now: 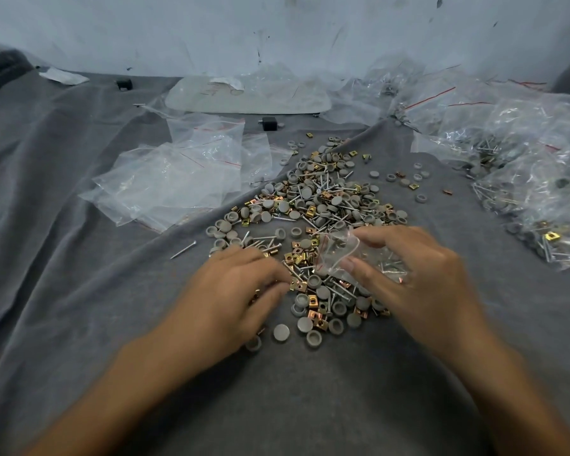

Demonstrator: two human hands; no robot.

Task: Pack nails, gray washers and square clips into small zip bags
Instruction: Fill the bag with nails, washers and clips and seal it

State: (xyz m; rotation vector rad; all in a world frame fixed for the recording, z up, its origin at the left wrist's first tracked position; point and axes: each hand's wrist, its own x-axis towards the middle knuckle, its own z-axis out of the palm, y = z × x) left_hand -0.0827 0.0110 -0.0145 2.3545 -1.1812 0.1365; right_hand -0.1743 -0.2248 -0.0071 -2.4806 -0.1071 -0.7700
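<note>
A loose heap of nails, gray washers [305,324] and brass square clips [320,323] lies mid-table on a gray cloth [79,291]. My right hand [418,284] grips a small clear zip bag [352,255] with its mouth facing left; nails and some parts show inside it. My left hand [234,294] lies palm down on the heap's left side, its fingertips pinching at small parts near a square clip [298,285]. What exactly it pinches is blurred. A single nail [183,251] lies apart to the left.
Empty zip bags [178,179] are stacked at the left. Filled bags [524,179] pile up along the right. A white tray [247,97] sits at the back by the wall, with a small black block [270,123] in front of it.
</note>
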